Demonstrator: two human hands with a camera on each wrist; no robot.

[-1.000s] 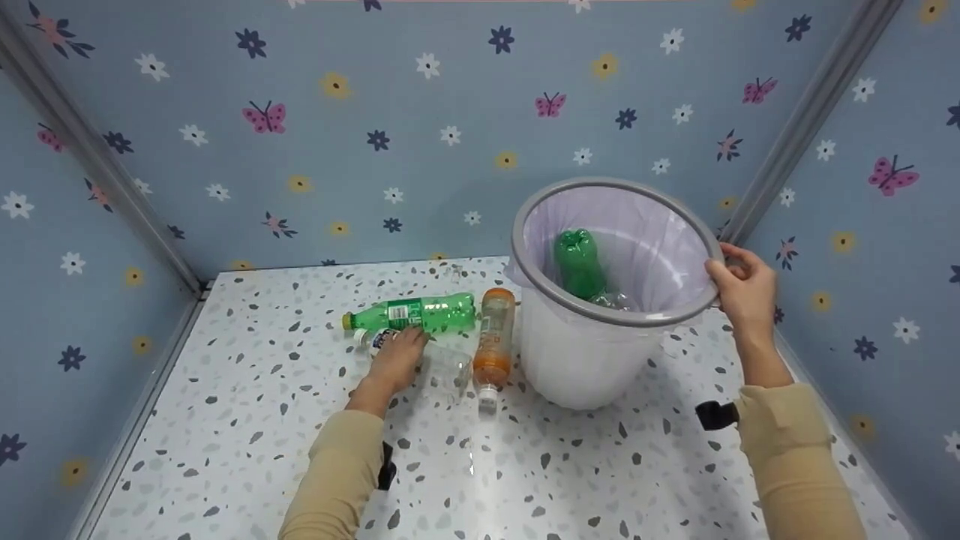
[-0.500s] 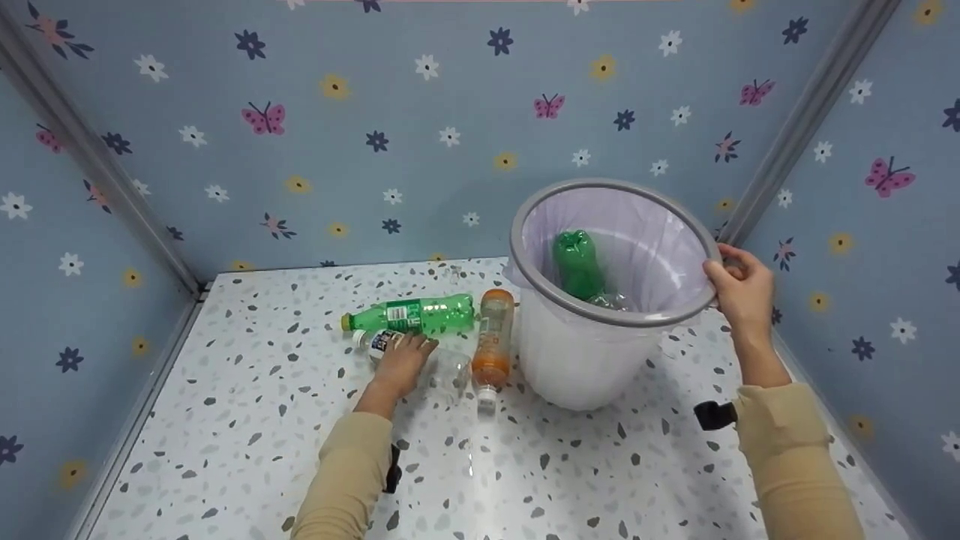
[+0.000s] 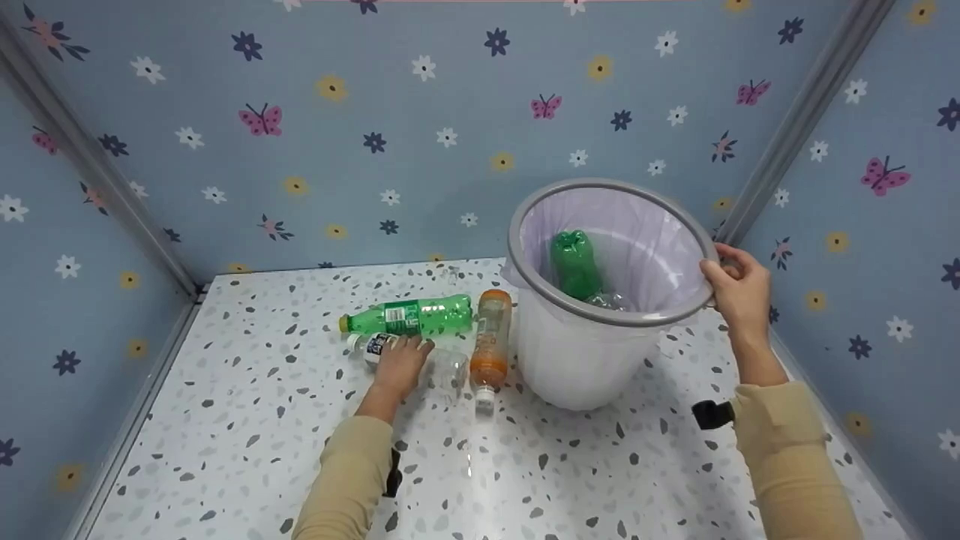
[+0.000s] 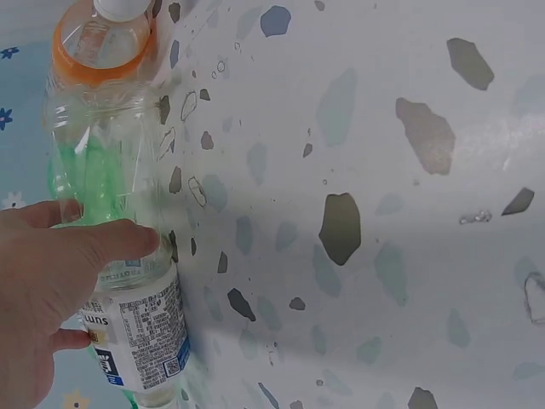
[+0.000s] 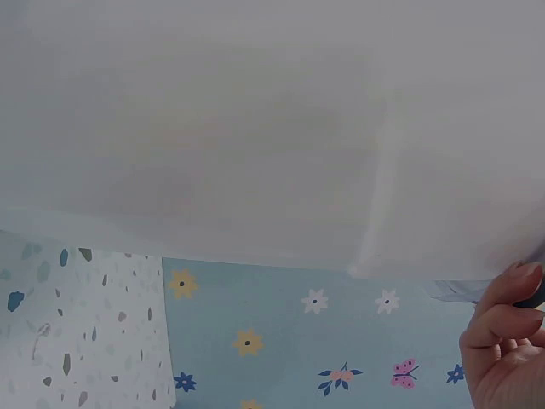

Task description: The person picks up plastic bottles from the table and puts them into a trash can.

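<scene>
My left hand (image 3: 401, 369) is on a clear plastic bottle (image 3: 448, 370) lying on the speckled surface. In the left wrist view, the thumb crosses the bottle's near side above its printed label (image 4: 149, 332) and fingers reach to the far side. My right hand (image 3: 741, 296) pinches the grey rim (image 3: 626, 319) of a white, bag-lined trash bin (image 3: 577, 367), which tilts toward me. Inside the bin are a green bottle (image 3: 576, 266) and some clear plastic. Another green bottle (image 3: 442, 313) lies just behind the clear one, and an orange-banded bottle (image 3: 491, 330) lies between them and the bin.
Blue flowered panels (image 3: 420, 135) enclose the back and both sides of the white speckled surface (image 3: 247, 420). Grey metal posts (image 3: 795, 135) mark the corners. In the right wrist view, the bin's pale wall (image 5: 255, 136) fills the upper part.
The left hand's fingers have shifted a little on the clear bottle, whose cap end has moved slightly toward me. The right hand stays at the bin rim.
</scene>
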